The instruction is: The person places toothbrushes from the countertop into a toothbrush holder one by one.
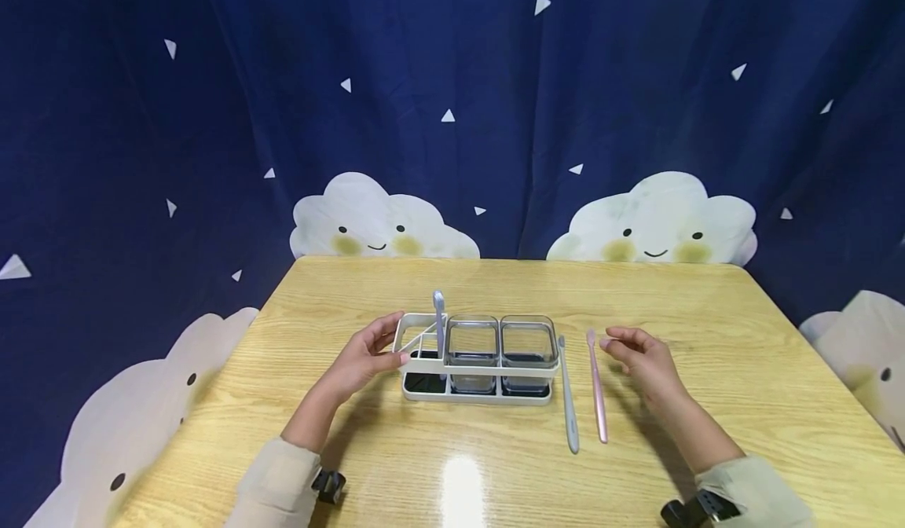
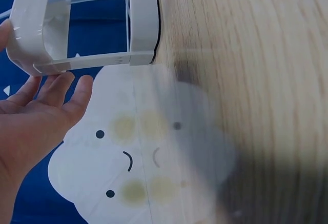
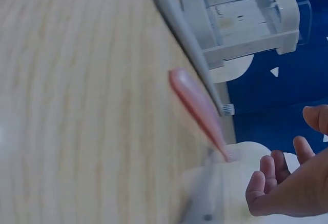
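A white toothbrush holder [image 1: 481, 372] stands on the table with two clear square cups [image 1: 473, 341] in its middle and right sections. One bluish toothbrush [image 1: 440, 324] is upright in its left section. My left hand [image 1: 365, 360] grips the holder's left end, thumb at the front and fingers at the back. To the right of the holder, a grey toothbrush [image 1: 569, 402] and a pink toothbrush [image 1: 597, 390] lie side by side, heads away from me. Just right of the pink one's head hovers my right hand [image 1: 646, 367], fingers loosely bent and holding nothing.
The wooden table [image 1: 339, 284] reaches back to a dark blue curtain [image 1: 396, 135] printed with clouds and white triangles. Dark devices [image 1: 329, 485] are strapped at both wrists over the sleeves.
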Demonstrator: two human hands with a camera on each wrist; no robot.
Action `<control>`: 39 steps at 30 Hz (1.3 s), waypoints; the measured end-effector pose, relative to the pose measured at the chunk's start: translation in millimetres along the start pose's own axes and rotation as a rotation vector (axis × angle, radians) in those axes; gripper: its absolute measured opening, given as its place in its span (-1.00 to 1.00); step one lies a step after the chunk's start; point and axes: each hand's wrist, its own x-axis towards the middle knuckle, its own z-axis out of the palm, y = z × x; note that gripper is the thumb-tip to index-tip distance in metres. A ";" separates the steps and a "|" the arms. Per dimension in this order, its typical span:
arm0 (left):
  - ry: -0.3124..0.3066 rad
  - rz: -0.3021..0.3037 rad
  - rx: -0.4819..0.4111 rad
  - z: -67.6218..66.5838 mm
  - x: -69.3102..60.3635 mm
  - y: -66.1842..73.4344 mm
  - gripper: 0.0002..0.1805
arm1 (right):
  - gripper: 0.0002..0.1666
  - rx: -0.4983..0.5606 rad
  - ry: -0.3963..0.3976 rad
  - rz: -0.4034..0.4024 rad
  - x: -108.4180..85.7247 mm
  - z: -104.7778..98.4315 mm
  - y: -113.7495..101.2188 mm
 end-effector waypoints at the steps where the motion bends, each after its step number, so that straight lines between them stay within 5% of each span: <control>1: 0.002 -0.003 0.001 -0.1 -0.2 0.2 -0.25 | -0.40 -0.004 0.000 0.007 0.7 0.5 1.3; 22: 0.001 -0.010 0.034 -0.8 -1.1 0.3 -0.26 | -0.38 -0.163 0.029 0.063 8.1 6.0 26.2; 39: -0.006 -0.027 -0.003 -1.8 0.2 -0.1 -0.24 | -0.61 -0.342 0.114 0.027 13.4 16.4 26.0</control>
